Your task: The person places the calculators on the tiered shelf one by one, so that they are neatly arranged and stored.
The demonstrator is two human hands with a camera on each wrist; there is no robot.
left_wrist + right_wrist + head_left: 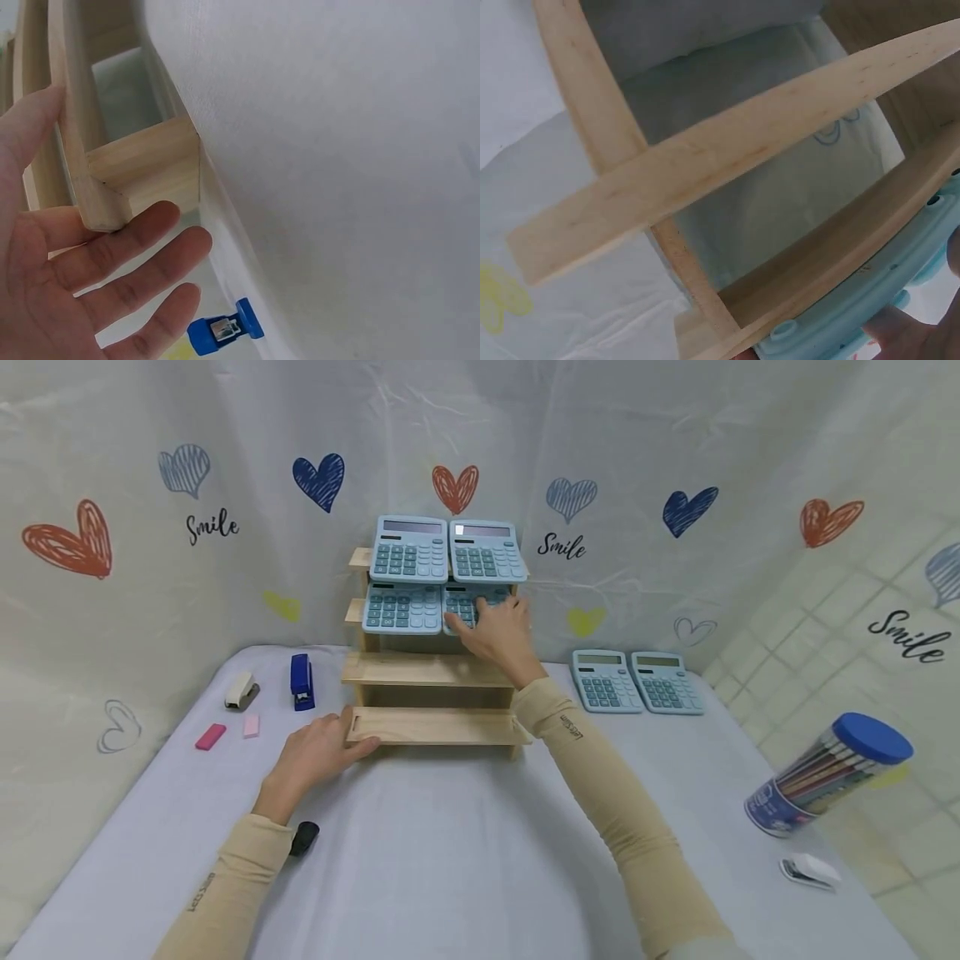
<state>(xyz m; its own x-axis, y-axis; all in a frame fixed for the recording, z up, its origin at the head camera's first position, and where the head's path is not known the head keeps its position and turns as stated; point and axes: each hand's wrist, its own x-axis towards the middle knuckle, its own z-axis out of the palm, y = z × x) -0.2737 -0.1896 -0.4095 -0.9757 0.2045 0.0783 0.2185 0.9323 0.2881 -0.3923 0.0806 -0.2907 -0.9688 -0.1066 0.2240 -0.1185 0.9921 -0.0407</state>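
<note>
A tiered wooden rack [427, 670] stands at the back middle of the table. My left hand [318, 750] holds the left end of its lowest shelf, thumb along the front and index finger behind the corner; the other fingers [150, 277] stretch out free. On the second tier from the top, my right hand [501, 631] grips a light blue calculator [459, 602], partly hidden by that hand. Beside it leans another calculator [402, 608]. Two more calculators, left [409, 550] and right [487, 552], lean on the top tier. The two lower tiers hold nothing.
Two calculators [606, 682] lie right of the rack. Farther right are a pencil tub [783, 806] with a blue lid and a white stapler [810, 871]. Left lie a blue stapler [302, 682], a white stapler [242, 692], two erasers [211, 737] and a black object [304, 838].
</note>
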